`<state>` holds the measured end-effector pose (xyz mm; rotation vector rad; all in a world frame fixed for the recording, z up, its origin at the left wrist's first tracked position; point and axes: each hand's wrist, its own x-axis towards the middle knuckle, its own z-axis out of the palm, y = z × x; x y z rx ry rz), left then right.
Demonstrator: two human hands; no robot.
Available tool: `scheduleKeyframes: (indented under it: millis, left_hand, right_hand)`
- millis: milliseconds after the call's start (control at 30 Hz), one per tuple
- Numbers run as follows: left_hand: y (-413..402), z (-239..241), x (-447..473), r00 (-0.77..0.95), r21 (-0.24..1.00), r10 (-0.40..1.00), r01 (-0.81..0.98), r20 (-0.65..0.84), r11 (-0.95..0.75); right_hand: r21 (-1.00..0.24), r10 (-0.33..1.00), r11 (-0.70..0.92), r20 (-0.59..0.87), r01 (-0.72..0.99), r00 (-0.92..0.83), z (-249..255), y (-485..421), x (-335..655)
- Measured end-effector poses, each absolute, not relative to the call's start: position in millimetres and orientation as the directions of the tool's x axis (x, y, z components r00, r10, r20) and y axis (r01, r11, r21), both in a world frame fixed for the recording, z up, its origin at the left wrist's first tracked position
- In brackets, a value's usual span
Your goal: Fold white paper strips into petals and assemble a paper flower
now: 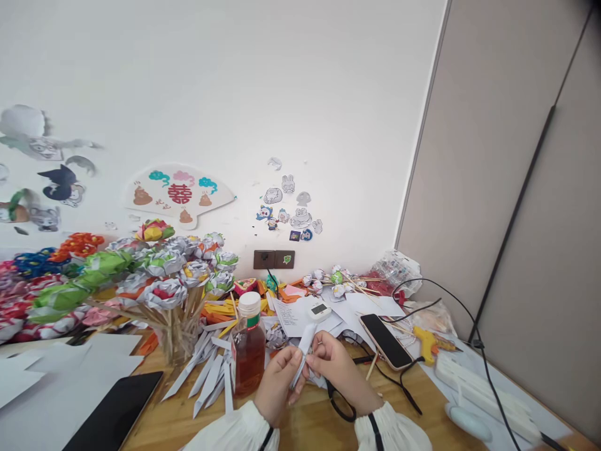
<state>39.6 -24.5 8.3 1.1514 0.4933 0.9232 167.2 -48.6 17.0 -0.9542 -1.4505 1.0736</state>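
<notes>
My left hand (278, 382) and my right hand (339, 369) meet low in the middle of the view, both pinching a narrow folded strip of white paper (305, 351) that stands tilted between them. Fingers of both hands are closed on it. Black scissors (342, 404) lie on the wooden table just under my right wrist. A bottle of reddish-brown liquid (248, 351) with a white cap stands just left of my left hand. Several folded white paper strips (206, 376) lie fanned out left of the bottle.
A glass jar of paper flowers on sticks (176, 294) stands at the left, with more paper flowers (51, 288) behind. A phone (385, 341), a yellow glue gun (428, 343), cables and a white power strip (488, 391) lie at the right. A dark tablet (117, 413) lies front left.
</notes>
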Motion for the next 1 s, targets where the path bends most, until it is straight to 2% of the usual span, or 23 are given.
scheduleKeyframes:
  millis: [167,367,467,667,767,867,1000]
  left_hand:
    - [-23.7,9.2,36.9,0.613,0.937,0.778,-0.336,0.137,0.1]
    - [-18.9,5.4,34.9,0.693,0.985,0.708,-0.169,0.137,-0.025]
    - [-19.7,2.6,36.8,0.71,0.99,0.692,-0.139,0.127,-0.039]
    - [-26.2,4.8,37.1,0.774,0.989,0.616,-0.114,0.148,-0.094]
    - [-29.0,6.9,35.7,0.805,0.99,0.577,-0.103,0.137,-0.092]
    - [-28.0,5.9,35.7,0.806,0.992,0.578,-0.099,0.128,-0.081]
    - [-20.6,3.1,36.4,0.713,0.986,0.682,-0.151,0.161,-0.075]
  right_hand:
    - [-0.954,0.943,0.284,0.26,0.094,-0.205,21.6,-51.5,180.2]
    - [-0.928,0.943,0.211,0.111,0.308,-0.313,24.8,-57.2,208.7]
    - [-0.945,0.947,0.172,0.082,0.278,-0.31,21.0,-55.7,214.9]
    - [-0.922,0.939,0.294,0.231,0.251,-0.254,13.6,-45.5,215.1]
    - [-0.922,0.942,0.303,0.25,0.243,-0.224,12.9,-43.4,214.0]
    - [-0.946,0.954,0.259,0.219,0.195,-0.206,11.6,-43.6,213.3]
    - [-0.985,0.977,0.14,0.121,0.097,-0.177,6.6,-43.6,212.1]
